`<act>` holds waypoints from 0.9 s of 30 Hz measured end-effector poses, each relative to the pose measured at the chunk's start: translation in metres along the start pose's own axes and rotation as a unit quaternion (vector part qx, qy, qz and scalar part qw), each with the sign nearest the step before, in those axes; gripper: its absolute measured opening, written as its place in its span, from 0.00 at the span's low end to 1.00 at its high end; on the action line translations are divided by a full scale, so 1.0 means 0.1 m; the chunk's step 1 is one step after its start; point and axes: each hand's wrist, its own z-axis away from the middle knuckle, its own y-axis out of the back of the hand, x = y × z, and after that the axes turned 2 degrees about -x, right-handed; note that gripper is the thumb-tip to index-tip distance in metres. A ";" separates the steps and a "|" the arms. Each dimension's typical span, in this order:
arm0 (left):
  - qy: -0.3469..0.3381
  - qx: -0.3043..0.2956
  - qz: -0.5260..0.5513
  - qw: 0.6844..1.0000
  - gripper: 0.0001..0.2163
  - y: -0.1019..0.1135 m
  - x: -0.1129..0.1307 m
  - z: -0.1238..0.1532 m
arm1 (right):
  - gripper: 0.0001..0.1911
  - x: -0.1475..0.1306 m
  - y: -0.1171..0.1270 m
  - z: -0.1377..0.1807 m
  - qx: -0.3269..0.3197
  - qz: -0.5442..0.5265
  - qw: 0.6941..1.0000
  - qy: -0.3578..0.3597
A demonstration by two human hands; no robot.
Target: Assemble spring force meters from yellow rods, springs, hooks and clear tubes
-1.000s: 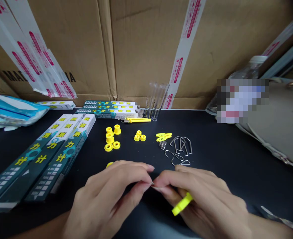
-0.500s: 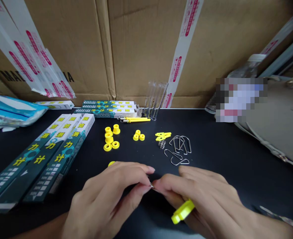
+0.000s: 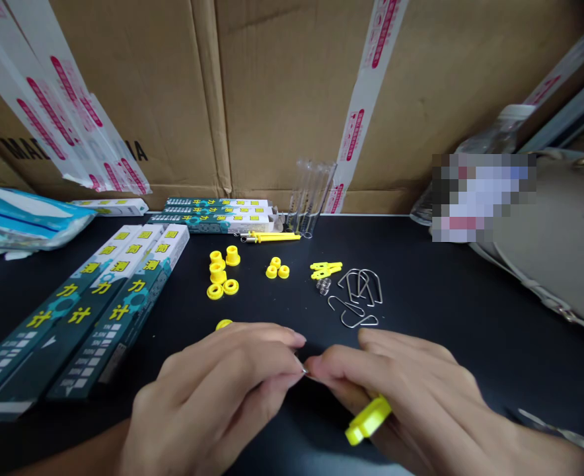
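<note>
My left hand (image 3: 217, 403) and my right hand (image 3: 411, 396) meet fingertip to fingertip low in the middle of the view, pinching a small metal part (image 3: 304, 370) between them. A flat yellow plastic piece (image 3: 368, 420) sticks out from under my right hand's fingers. Just beyond the hands on the black table (image 3: 470, 311) lie bent wire hooks (image 3: 359, 294), a small spring (image 3: 324, 285), flat yellow tabs (image 3: 326, 269), small yellow rings (image 3: 277, 268), and larger yellow caps (image 3: 221, 272). One more yellow cap (image 3: 223, 324) peeks out behind my left hand.
Three long dark green boxes (image 3: 88, 311) lie at the left, more boxes (image 3: 213, 215) and a yellow rod (image 3: 272, 236) further back. Clear tubes (image 3: 312, 198) lean on the taped cardboard wall (image 3: 282, 92). A beige bag (image 3: 559, 244) sits at the right, a blue packet (image 3: 19, 225) far left.
Both hands stay pinched together on the small metal part with only slight shifts. The yellow piece under my right hand has dipped a little lower and to the right.
</note>
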 end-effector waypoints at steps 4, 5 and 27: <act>0.000 -0.009 -0.007 1.000 0.14 0.03 -0.02 0.09 | 0.08 -0.04 0.01 0.01 -0.006 -0.001 1.000 -0.005; -0.004 -0.010 -0.010 1.000 0.14 0.03 -0.02 0.10 | 0.09 -0.07 0.00 0.02 -0.007 0.008 1.000 -0.005; -0.057 -0.010 -0.034 0.998 0.07 0.03 -0.03 -0.06 | 0.13 -0.10 -0.27 0.04 0.172 0.082 0.981 0.021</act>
